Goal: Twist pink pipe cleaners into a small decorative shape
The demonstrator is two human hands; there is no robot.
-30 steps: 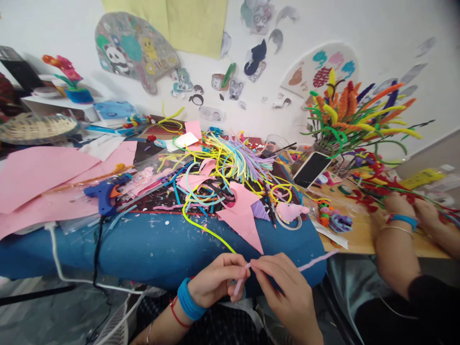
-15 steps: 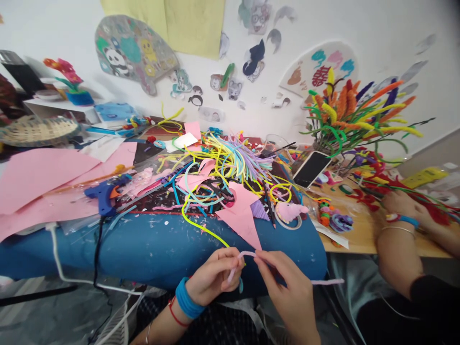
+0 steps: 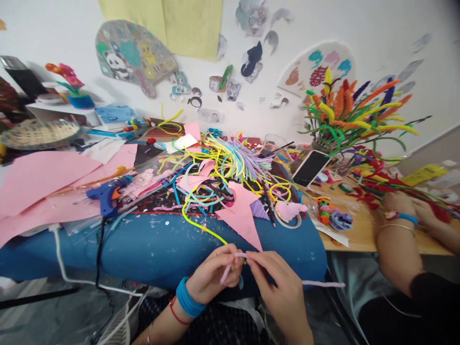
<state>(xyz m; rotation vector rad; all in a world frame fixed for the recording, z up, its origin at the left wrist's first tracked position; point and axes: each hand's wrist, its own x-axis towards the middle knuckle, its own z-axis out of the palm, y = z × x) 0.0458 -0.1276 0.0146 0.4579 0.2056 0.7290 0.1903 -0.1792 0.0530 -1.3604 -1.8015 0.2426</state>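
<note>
A pale pink pipe cleaner (image 3: 323,284) runs between my two hands, its long end sticking out to the right behind my right hand. My left hand (image 3: 221,268) is closed on it, and a short end pokes down from the fingers. With thumb and fingertips pinched, my right hand (image 3: 278,287) grips the same pipe cleaner just beside the left. Only a short stretch shows between the two grips. Both hands are in front of the blue table edge, below a cut piece of pink sheet (image 3: 242,215). A yellow pipe cleaner (image 3: 206,228) trails down behind my left hand.
A bundle of pastel pipe cleaners (image 3: 233,155) lies mid-table among scraps. On the left are a blue glue gun (image 3: 104,194) and pink sheets (image 3: 46,177). A phone (image 3: 311,167) leans by a pipe-cleaner bouquet (image 3: 352,112). At right another person's hands (image 3: 398,208) work with red pieces.
My right hand has moved slightly left, closer to my left hand. The stretch of pipe cleaner between them is shorter and flatter, and the short end now points further left.
</note>
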